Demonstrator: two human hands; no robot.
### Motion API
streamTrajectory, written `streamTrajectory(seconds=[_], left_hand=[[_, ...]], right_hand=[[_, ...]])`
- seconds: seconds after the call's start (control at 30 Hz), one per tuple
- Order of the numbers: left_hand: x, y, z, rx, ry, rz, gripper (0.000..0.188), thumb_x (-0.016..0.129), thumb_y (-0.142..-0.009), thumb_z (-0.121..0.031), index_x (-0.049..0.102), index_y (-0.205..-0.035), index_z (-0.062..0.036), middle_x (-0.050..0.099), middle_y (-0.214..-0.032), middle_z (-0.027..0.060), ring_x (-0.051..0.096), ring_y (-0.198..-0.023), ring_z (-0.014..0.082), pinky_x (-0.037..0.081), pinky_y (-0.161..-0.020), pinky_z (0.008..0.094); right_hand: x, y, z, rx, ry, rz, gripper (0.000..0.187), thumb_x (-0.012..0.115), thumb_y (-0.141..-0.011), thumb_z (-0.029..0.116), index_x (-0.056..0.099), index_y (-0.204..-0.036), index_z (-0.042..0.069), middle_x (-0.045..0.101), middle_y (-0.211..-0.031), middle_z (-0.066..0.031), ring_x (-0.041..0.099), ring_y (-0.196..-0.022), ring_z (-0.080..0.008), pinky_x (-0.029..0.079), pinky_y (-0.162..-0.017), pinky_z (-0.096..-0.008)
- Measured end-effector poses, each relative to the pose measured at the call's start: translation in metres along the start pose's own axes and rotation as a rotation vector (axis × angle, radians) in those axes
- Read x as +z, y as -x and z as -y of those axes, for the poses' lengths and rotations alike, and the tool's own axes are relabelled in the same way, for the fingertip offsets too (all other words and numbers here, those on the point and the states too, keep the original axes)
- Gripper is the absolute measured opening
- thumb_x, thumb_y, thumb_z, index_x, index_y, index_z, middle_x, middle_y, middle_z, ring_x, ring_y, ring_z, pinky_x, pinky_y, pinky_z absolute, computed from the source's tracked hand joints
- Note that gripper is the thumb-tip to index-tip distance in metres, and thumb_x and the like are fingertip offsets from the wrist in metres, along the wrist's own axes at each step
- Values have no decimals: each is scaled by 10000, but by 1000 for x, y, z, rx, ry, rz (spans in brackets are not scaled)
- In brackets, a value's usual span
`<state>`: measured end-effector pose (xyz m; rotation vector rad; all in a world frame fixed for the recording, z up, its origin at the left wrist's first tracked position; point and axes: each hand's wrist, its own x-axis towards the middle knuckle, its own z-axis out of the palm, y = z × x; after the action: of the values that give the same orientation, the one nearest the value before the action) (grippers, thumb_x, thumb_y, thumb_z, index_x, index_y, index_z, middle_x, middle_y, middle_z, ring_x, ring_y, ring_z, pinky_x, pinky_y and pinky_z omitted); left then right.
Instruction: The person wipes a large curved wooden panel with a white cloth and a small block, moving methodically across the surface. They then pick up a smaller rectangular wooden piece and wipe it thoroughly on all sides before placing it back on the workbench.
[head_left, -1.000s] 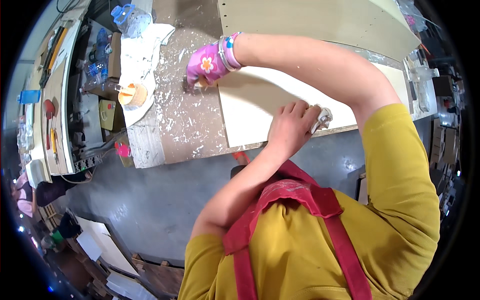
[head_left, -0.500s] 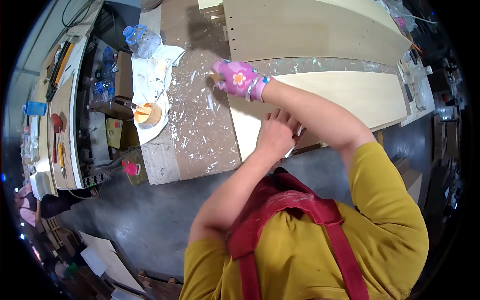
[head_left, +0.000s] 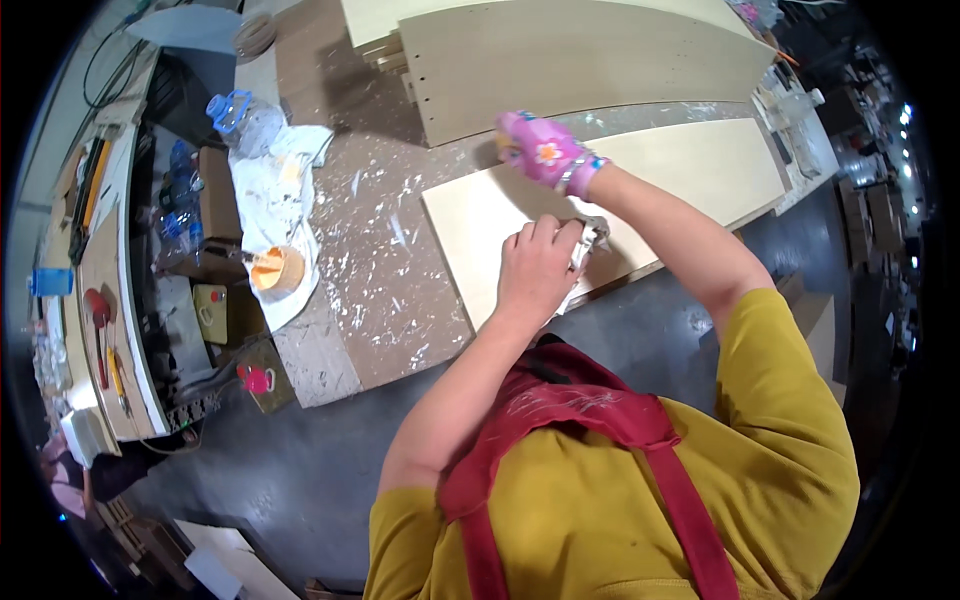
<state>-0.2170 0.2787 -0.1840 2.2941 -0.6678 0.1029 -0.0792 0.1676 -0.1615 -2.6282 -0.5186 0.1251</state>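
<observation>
My left hand [head_left: 538, 268] is bare and closed around a crumpled white rag [head_left: 594, 236], part of which sticks out past the fingers. It rests over the near edge of a pale flat wooden board [head_left: 700, 182]. My right hand [head_left: 545, 152] wears a pink flowered glove and is bent into a closed grip above the board's far edge. Something small and tan shows at its fingertips, too blurred to name. Beyond the board lies a stack of larger curved panels [head_left: 580, 65], with a row of small holes along the left end.
Left on the paint-spattered table [head_left: 370, 300], a white cloth [head_left: 245, 190] holds a cup of orange-yellow filler [head_left: 280, 272] and a clear bottle [head_left: 250, 125]. A side shelf [head_left: 125, 200] carries tools. Another bottle [head_left: 795, 108] stands at the far right. A person [head_left: 68, 480] appears lower left.
My right hand has moved right, from past the board's left end to over its far edge. The rag in my left hand now shows more. The whole view has shifted slightly.
</observation>
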Motion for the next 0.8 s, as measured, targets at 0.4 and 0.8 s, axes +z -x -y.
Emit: streamTrajectory(seconds=[0.4,0.8], left_hand=[[4,-3,-5,2,-48,9,466,726,-741,-206,575,-1155,-55,552,-1014,113,529,-935,311,404,-795,424],[17,-4,-5,31,-85,-21,398,695,-745,-144,557,-1101,-31,558,-1015,167,522,-968,362,401,-841,458]], right_hand=[[-13,28,-32,74,-57,-128,140,619,-777,98,543,-888,60,614,-835,-146,625,-779,-338,494,-659,-410],[-65,71,-136,76,-64,-198,126,565,-806,106,545,-910,39,605,-863,-187,608,-824,-392,491,-710,-445]])
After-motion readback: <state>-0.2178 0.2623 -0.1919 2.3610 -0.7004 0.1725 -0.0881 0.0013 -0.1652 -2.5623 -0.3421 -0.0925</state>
